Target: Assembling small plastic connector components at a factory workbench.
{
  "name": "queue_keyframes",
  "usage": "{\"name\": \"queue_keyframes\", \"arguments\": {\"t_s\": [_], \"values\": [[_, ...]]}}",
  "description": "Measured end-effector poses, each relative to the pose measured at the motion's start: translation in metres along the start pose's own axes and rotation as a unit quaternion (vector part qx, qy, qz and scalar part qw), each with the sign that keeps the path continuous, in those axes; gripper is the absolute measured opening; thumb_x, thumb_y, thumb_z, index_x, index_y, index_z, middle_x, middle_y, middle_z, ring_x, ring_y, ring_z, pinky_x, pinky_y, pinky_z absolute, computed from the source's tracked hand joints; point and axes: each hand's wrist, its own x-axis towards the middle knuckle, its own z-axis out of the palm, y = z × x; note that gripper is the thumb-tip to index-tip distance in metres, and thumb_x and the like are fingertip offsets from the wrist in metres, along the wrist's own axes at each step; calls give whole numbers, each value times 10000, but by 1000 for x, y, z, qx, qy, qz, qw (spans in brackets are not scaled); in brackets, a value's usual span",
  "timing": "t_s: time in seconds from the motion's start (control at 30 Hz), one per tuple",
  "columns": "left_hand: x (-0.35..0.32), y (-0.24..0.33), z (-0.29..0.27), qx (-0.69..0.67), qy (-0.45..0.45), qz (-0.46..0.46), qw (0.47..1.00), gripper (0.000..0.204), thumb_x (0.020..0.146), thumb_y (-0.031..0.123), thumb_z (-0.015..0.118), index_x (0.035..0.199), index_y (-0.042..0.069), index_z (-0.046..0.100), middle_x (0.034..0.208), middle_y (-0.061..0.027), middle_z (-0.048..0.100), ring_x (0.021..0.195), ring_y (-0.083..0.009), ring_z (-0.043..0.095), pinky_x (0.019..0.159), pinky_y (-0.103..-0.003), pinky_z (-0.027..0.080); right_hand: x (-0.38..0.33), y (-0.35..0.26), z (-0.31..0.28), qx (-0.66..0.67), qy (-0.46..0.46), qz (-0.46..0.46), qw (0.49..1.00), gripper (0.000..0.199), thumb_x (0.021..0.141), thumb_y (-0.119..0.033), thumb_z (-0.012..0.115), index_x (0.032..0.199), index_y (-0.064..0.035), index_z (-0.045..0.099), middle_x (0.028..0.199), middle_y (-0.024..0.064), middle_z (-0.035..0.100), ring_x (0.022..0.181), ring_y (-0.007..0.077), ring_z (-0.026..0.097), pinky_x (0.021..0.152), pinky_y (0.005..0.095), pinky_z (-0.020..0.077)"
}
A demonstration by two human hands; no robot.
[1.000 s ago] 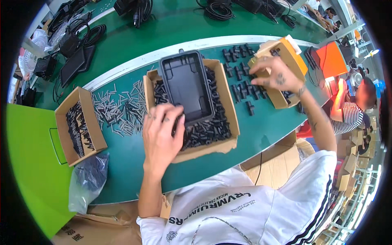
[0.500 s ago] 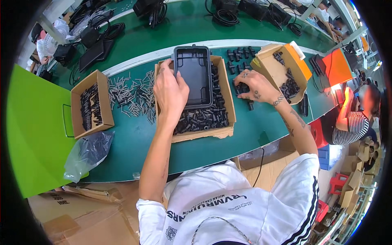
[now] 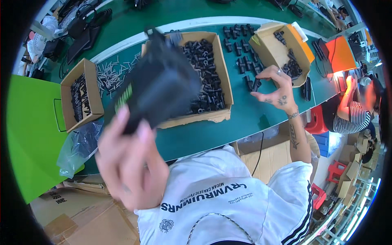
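Observation:
My left hand (image 3: pixel 132 163) grips a black rectangular plastic case (image 3: pixel 163 85) by its near edge. The case is lifted close to the camera, tilted and smeared by motion, with yellow-green marks along one side. Behind it, partly covered, stands a cardboard box (image 3: pixel 225 71) of small black plastic fittings (image 3: pixel 207 65). At the right, the thumb and forefinger of my right hand (image 3: pixel 279 90) close around a black fitting (image 3: pixel 256 85) at the near end of the rows of similar fittings (image 3: pixel 244 63) on the green table (image 3: pixel 196 139).
Metal pins (image 3: pixel 112 75) lie scattered left of the box. Beyond them is a small carton (image 3: pixel 96 96) of thin black parts, with a plastic bag (image 3: pixel 77 149) near it. An open carton (image 3: pixel 264 51) with fittings stands right. A person (image 3: pixel 351 110) sits far right.
The black case has come up off the cardboard box, toward the camera and left, in my left hand. My right hand has shifted slightly right and nearer. The whole view has moved somewhat.

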Motion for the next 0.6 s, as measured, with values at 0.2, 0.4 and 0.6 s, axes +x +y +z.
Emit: {"name": "queue_keyframes", "arguments": {"t_s": [0.2, 0.4, 0.6], "values": [[-83, 9, -36, -214, -160, 79, 961, 216, 755, 59, 702, 965, 8, 704, 753, -77, 565, 902, -421, 691, 685, -429, 567, -33, 9, 1, 30, 47, 52, 997, 413, 575, -117, 896, 930, -23, 706, 928, 76, 684, 857, 197, 641, 706, 296, 512], [-145, 23, -5, -237, -271, 79, 929, 243, 725, 13, 723, 968, 9, 711, 921, -81, 624, 1002, -337, 692, 785, -386, 555, -57, 8, 3, 123, 41, 99, 986, 486, 543, -91, 917, 963, 4, 692, 980, 105, 685, 886, 195, 645, 773, 296, 524], [-167, 14, 36, -255, -287, 57, 921, 248, 719, 26, 748, 964, 27, 715, 953, -75, 644, 942, -250, 693, 734, -359, 538, -59, -17, -4, 165, -59, 35, 984, 569, 500, -124, 967, 952, 26, 656, 945, 161, 697, 906, 290, 681, 809, 367, 533]]}}
